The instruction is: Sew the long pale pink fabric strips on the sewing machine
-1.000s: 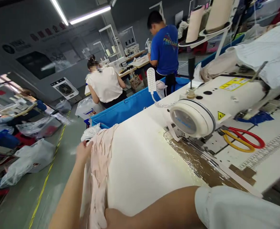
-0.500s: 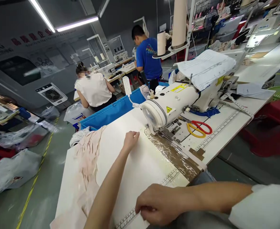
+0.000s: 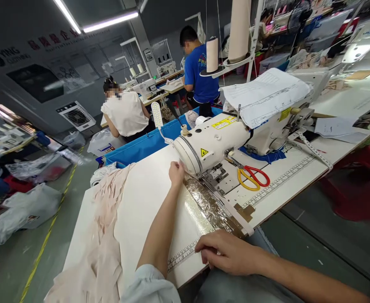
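My left hand (image 3: 176, 173) is closed, fingertips bunched at the needle end of a white sewing machine (image 3: 214, 141). What those fingers pinch, if anything, is hidden. Near the table's front edge, my right hand (image 3: 224, 252) is loosely curled above a printed ruler scale (image 3: 183, 254), and I see nothing held in it. Between the hands runs a shiny brown taped strip (image 3: 213, 204), with a pale band (image 3: 238, 216) along its right side. Red-and-yellow-handled scissors (image 3: 253, 177) lie beside the machine bed. Crumpled pale pink fabric (image 3: 104, 235) drapes over the left side of the white table (image 3: 140, 202).
Printed paper sheets (image 3: 267, 94) cover the machine's top. Thread cones (image 3: 212, 54) stand on a rack behind it. A blue cloth bin (image 3: 134, 147) borders the table's far side. Two people sit or stand beyond it. A red stool (image 3: 361, 185) is at right.
My left hand has moved up to the machine's needle end, and its fingers are now bunched. My right hand has shifted slightly right in view, still curled. The camera view has also shifted.
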